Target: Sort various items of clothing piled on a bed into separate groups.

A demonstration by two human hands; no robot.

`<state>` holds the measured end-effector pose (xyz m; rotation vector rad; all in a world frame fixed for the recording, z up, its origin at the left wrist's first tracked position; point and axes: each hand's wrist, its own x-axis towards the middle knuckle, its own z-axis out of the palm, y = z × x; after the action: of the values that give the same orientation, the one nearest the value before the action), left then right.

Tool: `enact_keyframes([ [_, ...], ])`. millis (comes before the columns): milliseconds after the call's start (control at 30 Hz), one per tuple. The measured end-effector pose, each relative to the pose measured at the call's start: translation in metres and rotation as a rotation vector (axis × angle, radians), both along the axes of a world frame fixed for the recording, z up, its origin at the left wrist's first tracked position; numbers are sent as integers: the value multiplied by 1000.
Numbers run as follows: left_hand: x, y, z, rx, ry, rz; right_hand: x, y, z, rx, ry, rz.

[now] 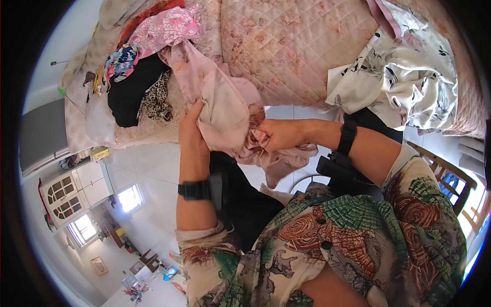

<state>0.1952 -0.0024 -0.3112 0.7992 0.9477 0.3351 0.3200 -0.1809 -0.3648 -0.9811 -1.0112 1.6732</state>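
A pale pink garment is stretched between my two hands over the near edge of the bed. It is crumpled, and I cannot make out its exact cut. My left hand grips its left side, the thumb lying over the cloth. Bunched fabric pokes out of the closed fist of my right hand. One end of the garment trails up onto the bed among other clothes, while a loose part hangs below my right fist.
A quilted floral bedspread covers the bed. At left lie black cloth, leopard-print cloth and a bright pink patterned piece. White printed fabric is heaped at right. A wooden chair stands at the right edge.
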Motion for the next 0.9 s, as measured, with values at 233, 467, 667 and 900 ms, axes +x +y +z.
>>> enact_keyframes([
  [233, -28, -83, 33, 968, 280, -580, 19, 7, 0, -532, 335, 31],
  [467, -28, -88, 51, 1545, 443, -1072, 7, 2, 13, -77, 630, -170],
  [667, -32, -75, 75, 1519, 224, -659, 105, -39, 49, 291, 764, -816],
  [900, -67, 26, 46, 1152, 268, -242, 139, -44, 18, 253, 594, -1405],
])
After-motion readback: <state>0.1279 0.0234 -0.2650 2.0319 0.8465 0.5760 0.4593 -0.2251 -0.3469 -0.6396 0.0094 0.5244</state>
